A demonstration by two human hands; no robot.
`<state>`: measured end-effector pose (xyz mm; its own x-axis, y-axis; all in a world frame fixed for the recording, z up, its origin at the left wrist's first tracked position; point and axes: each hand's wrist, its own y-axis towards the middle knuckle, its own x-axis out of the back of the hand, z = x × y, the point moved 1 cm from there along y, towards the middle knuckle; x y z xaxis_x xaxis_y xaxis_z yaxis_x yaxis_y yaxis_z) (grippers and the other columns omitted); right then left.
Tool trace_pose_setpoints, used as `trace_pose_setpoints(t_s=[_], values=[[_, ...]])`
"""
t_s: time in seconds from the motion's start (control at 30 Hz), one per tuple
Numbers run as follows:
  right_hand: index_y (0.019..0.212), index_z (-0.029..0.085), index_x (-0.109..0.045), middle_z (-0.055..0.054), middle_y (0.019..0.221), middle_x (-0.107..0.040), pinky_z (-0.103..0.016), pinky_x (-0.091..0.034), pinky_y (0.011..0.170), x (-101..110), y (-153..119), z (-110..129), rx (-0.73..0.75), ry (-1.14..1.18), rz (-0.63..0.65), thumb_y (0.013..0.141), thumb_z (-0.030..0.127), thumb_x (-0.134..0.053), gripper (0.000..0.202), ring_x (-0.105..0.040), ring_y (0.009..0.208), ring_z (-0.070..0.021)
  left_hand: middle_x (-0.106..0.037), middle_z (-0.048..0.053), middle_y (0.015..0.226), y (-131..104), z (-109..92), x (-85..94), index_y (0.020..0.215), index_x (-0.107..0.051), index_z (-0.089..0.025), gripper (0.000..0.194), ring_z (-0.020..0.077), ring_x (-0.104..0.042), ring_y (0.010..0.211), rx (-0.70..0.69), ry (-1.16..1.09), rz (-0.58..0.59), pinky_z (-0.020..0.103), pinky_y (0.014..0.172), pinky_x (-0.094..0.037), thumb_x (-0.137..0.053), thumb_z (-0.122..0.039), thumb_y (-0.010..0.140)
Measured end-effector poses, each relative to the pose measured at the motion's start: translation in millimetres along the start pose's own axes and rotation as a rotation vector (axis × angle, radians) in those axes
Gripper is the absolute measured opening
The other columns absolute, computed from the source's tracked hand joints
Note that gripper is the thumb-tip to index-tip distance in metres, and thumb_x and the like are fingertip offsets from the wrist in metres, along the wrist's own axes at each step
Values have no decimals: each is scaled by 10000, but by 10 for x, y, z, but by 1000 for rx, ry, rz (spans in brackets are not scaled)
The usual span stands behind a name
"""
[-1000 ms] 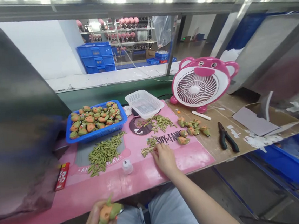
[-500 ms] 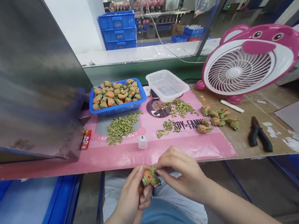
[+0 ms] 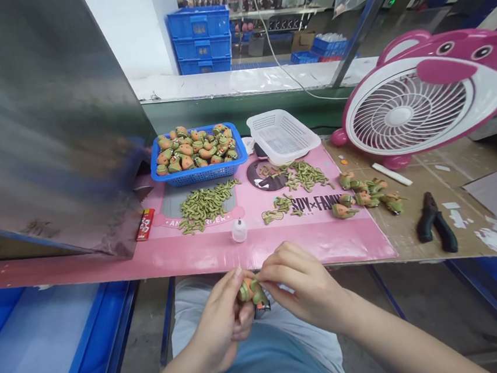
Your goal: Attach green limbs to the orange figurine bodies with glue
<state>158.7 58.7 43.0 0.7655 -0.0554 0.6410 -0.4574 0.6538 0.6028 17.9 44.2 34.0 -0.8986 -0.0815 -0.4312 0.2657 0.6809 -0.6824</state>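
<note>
My left hand (image 3: 221, 324) is closed around a small green-and-orange figurine (image 3: 245, 291), held low in front of the table edge. On the figurine's right side, thumb and fingertips of my right hand (image 3: 304, 286) pinch a small green piece, mostly hidden by the fingers. Past the hands, a small clear bottle (image 3: 239, 231) with a thin tip stands upright. Loose green curved pieces (image 3: 206, 205) lie heaped on the pink mat (image 3: 202, 255), with another heap (image 3: 307, 176) farther right. Several similar figurines (image 3: 367, 192) are grouped at the mat's right edge.
A blue basket (image 3: 201, 173) full of figurines stands at the back, beside a white basket (image 3: 285, 133). To the right are a pink fan (image 3: 400, 116), a white stick (image 3: 391, 174) and black-handled pliers (image 3: 434, 224). A red packet (image 3: 145, 224) lies near the metal panel (image 3: 49, 123) at left.
The camera view has shifted slightly. My left hand has turned the figurine a little, and my right fingertips remain pinched at its side.
</note>
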Motion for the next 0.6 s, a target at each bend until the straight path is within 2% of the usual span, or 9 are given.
trace_pose_setpoints(t_s=[0.17, 0.27, 0.37, 0.5, 0.6], values=[[808, 125, -574, -61, 681, -597, -283, -375, 567, 3, 1, 6, -7, -83, 73, 843, 96, -481, 104, -459, 646, -153, -368, -125, 317, 21, 18, 9, 695, -492, -173, 545, -10, -144, 288, 33, -17, 42, 120, 300, -54, -715, -606, 451], [771, 120, -578, -59, 664, -585, -279, -363, 560, 16, -12, 18, 1, -99, 90, 843, 86, -470, 134, -446, 637, -151, -355, -138, 352, 30, 31, 24, 699, -468, -184, 503, -10, -137, 308, 24, 21, 108, 118, 308, -60, -758, -524, 468], [773, 114, -579, -63, 671, -587, -274, -370, 562, 10, -38, 34, 14, -77, 99, 830, 61, -475, 130, -445, 639, -150, -320, -155, 379, 46, 56, 34, 698, -453, -197, 454, -5, -117, 314, -39, 72, 146, 128, 304, -70, -790, -415, 485], [764, 105, -574, -73, 685, -589, -269, -400, 564, -7, -35, 33, 27, -32, 93, 816, 31, -480, 130, -437, 642, -146, -300, -155, 387, 53, 82, 27, 675, -439, -203, 389, 9, -112, 316, -131, 147, 147, 154, 307, -92, -736, -424, 554], [827, 107, -572, -74, 710, -602, -274, -426, 562, 73, -17, 44, 63, -18, 89, 813, 21, -479, 127, -452, 651, -150, -300, -144, 413, 29, 73, 32, 683, -444, -198, 306, 24, -127, 342, -204, 256, 152, 173, 337, -108, -678, -384, 620]])
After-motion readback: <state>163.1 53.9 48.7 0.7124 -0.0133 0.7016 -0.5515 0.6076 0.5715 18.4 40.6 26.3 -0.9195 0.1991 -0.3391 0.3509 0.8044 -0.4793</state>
